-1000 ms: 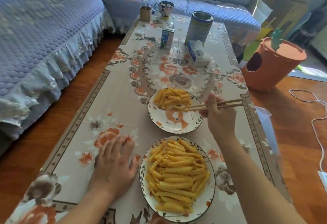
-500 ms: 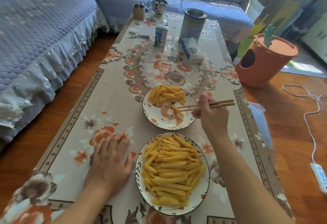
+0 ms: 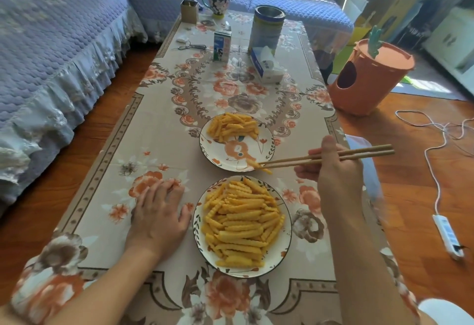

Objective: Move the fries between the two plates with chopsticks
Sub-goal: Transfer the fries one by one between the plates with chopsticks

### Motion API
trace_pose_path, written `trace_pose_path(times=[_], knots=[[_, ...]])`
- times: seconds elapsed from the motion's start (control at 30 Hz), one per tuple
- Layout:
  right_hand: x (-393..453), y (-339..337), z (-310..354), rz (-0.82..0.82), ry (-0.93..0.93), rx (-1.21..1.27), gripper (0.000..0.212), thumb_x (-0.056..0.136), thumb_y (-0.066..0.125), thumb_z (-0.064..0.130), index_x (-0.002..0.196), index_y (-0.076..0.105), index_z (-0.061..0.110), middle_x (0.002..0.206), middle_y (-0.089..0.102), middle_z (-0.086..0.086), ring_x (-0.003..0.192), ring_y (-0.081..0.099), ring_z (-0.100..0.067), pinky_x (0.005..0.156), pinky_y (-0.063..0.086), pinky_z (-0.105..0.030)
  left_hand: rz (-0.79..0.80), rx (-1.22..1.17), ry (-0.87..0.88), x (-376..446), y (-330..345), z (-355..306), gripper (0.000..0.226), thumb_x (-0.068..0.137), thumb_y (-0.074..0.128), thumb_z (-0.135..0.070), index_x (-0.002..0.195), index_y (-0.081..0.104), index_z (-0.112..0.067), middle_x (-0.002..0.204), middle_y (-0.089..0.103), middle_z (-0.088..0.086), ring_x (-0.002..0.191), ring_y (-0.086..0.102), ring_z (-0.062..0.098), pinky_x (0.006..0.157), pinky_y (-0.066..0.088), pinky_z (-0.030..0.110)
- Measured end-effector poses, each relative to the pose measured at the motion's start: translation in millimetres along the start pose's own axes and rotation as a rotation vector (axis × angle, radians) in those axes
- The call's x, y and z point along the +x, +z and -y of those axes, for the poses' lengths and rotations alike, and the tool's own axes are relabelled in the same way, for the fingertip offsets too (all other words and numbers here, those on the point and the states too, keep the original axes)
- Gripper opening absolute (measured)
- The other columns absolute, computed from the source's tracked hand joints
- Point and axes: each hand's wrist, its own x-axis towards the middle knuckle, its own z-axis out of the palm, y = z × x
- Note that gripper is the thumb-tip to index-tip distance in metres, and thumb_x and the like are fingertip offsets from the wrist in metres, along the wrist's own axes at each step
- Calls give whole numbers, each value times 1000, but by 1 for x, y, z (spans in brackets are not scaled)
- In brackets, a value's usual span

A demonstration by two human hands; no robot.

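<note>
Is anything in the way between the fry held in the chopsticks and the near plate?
Nothing visible. The fry pinched in the chopsticks hangs by the far plate's near rim; only bare tablecloth separates it from the near plate.

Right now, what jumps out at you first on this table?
A round white plate heaped with crinkle-cut yellow fries sits nearest. Beyond it, the right hand holds wooden chopsticks pinching one yellow fry over the emptier fox-patterned plate. The left hand rests flat on the flowered tablecloth.
</note>
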Motion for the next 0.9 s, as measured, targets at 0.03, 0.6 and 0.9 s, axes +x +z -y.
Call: trace_pose_path(times=[0.03, 0.6, 0.9], knots=[[-4, -3, 1, 34, 13, -21, 44, 106, 52, 37, 86, 67, 1, 64, 70, -15, 54, 71, -27, 54, 61, -31, 0, -3, 0, 0, -1, 0, 47, 91, 40, -44, 131, 55, -23, 143, 52, 6, 140, 41, 29, 118, 32, 52], [7, -14, -3, 66, -2, -47, 34, 105, 55, 30, 87, 70, 5, 60, 69, -6, 54, 70, -22, 55, 62, -32, -20, -5, 7, -2, -1, -1, 45, 92, 44, -42, 129, 56, -21, 141, 53, 6, 137, 42, 29, 118, 32, 52], [52, 73, -20, 202, -269, -166, 23, 103, 59, 25, 85, 72, 17, 73, 73, -14, 66, 73, -32, 69, 62, -55, -25, -8, 13, 0, 3, 3, 43, 92, 44, -43, 129, 56, -22, 140, 54, 5, 138, 43, 28, 118, 32, 51]])
